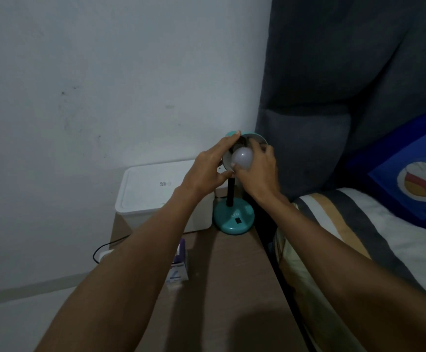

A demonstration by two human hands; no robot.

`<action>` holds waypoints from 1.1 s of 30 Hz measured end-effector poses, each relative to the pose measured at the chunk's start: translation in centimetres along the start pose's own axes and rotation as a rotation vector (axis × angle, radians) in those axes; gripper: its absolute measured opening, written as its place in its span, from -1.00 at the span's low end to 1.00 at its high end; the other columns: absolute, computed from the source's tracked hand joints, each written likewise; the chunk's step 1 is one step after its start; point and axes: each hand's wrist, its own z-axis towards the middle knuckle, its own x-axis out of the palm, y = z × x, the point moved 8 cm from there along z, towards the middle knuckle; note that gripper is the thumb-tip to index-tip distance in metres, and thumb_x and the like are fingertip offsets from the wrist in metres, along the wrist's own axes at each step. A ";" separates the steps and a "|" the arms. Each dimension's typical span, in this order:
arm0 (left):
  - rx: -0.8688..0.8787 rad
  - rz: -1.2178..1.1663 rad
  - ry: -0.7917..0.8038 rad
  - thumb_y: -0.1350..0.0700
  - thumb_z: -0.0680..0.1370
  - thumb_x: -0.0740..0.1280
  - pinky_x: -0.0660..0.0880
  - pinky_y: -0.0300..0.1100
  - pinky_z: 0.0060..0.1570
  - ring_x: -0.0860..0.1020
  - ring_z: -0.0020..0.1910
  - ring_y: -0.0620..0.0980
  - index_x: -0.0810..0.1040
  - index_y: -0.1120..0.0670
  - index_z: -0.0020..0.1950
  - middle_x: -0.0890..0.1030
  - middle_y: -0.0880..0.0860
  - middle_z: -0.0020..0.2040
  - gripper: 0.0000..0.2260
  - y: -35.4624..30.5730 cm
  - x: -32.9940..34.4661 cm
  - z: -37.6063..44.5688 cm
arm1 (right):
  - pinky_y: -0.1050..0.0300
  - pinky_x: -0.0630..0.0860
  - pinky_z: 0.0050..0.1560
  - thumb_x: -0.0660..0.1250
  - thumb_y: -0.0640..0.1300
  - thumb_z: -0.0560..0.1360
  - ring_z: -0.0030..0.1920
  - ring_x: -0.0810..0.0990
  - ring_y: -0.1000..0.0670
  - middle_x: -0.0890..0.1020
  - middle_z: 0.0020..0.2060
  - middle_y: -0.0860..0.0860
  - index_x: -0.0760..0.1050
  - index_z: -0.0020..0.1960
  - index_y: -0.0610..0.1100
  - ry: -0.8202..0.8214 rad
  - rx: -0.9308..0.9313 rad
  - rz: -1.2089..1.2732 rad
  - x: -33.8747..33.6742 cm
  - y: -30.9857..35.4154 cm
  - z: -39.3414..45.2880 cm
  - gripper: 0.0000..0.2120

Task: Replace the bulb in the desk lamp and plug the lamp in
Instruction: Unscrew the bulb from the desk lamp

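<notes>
A teal desk lamp stands at the back of a brown bedside table, its round base (pixel 233 217) on the tabletop and a black neck (pixel 230 193) rising to the teal shade (pixel 256 137). My left hand (pixel 210 171) grips the left rim of the shade. My right hand (pixel 260 171) is closed around a white bulb (pixel 242 157) held at the mouth of the shade. The socket is hidden behind the bulb and my fingers. A purple and white bulb box (pixel 179 265) lies on the table beside my left forearm.
A white lidded box (pixel 156 191) stands left of the lamp against the wall. A black cable (pixel 104 247) and a white power strip (pixel 104 255) lie on the floor to the left. A grey headboard (pixel 334 97) and a bed with a striped cover (pixel 359 237) are on the right.
</notes>
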 end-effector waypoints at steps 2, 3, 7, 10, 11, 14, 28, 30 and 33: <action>-0.006 0.002 0.002 0.25 0.47 0.60 0.49 -0.04 0.45 0.35 0.59 -0.06 0.26 0.06 0.67 0.37 0.03 0.62 -0.15 0.0 0.1 0.0 | 0.06 0.49 0.13 0.47 -0.07 0.49 0.24 0.55 -0.17 0.50 0.28 -0.20 0.43 0.40 -0.17 -0.008 0.044 -0.018 0.1 -0.3 0.2 -0.47; -0.011 0.000 0.003 0.25 0.46 0.60 0.51 -0.06 0.43 0.36 0.57 -0.09 0.26 0.05 0.67 0.37 0.02 0.62 -0.14 0.0 0.1 0.0 | 0.04 0.50 0.13 0.46 -0.10 0.50 0.22 0.56 -0.20 0.52 0.26 -0.21 0.45 0.38 -0.19 -0.006 0.045 -0.045 0.1 -0.3 0.3 -0.51; -0.012 -0.009 0.007 0.26 0.45 0.61 0.52 -0.22 0.37 0.35 0.54 -0.14 0.26 0.07 0.67 0.37 0.03 0.62 -0.13 -0.1 -0.1 -0.1 | -0.02 0.48 0.28 0.41 -0.28 0.49 0.31 0.45 -0.22 0.39 0.36 -0.20 0.40 0.46 -0.06 0.010 -0.015 -0.084 0.1 0.4 0.2 -0.44; -0.006 -0.015 0.005 0.28 0.45 0.61 0.52 -0.20 0.38 0.37 0.54 -0.10 0.26 0.08 0.67 0.37 0.03 0.61 -0.13 -0.2 0.0 0.0 | 0.13 0.45 0.15 0.36 -0.29 0.53 0.26 0.51 -0.19 0.43 0.34 -0.20 0.37 0.49 0.01 0.023 -0.010 -0.059 0.2 0.3 0.1 -0.44; -0.006 -0.019 0.006 0.28 0.45 0.61 0.53 -0.18 0.38 0.38 0.54 -0.08 0.27 0.08 0.67 0.37 0.03 0.61 -0.13 -0.2 0.1 0.0 | 0.14 0.45 0.14 0.35 -0.29 0.54 0.25 0.52 -0.19 0.44 0.33 -0.19 0.38 0.49 0.01 0.024 -0.002 -0.048 0.3 0.2 0.1 -0.44; -0.009 -0.028 0.004 0.31 0.45 0.60 0.55 -0.14 0.37 0.39 0.55 -0.05 0.27 0.06 0.67 0.37 0.02 0.62 -0.13 -0.3 0.1 0.0 | 0.08 0.44 0.30 0.37 -0.31 0.51 0.29 0.49 -0.19 0.39 0.34 -0.17 0.41 0.48 0.00 0.031 0.018 0.004 0.2 0.0 0.1 -0.43; -0.017 -0.003 0.006 0.30 0.44 0.61 0.55 -0.20 0.35 0.38 0.51 -0.16 0.25 0.04 0.68 0.38 0.00 0.61 -0.11 -0.1 0.1 0.1 | 0.06 0.57 0.11 0.39 -0.31 0.49 0.16 0.59 -0.16 0.56 0.22 -0.18 0.48 0.38 -0.01 -0.015 0.044 0.013 0.2 0.4 0.3 -0.51; -0.021 -0.006 0.006 0.31 0.45 0.60 0.56 -0.14 0.36 0.39 0.52 -0.11 0.25 0.03 0.68 0.38 0.00 0.61 -0.11 -0.1 0.1 0.1 | 0.00 0.58 0.19 0.40 -0.27 0.48 0.18 0.59 -0.18 0.57 0.23 -0.18 0.50 0.36 0.02 -0.023 0.067 0.033 0.3 0.5 0.4 -0.52; -0.026 -0.005 0.007 0.30 0.46 0.60 0.55 -0.08 0.38 0.40 0.54 -0.05 0.25 0.03 0.68 0.38 0.02 0.61 -0.12 -0.2 0.1 0.0 | -0.08 0.56 0.22 0.48 -0.19 0.46 0.22 0.57 -0.16 0.56 0.25 -0.15 0.45 0.38 -0.01 -0.062 0.118 0.082 0.2 0.2 0.4 -0.47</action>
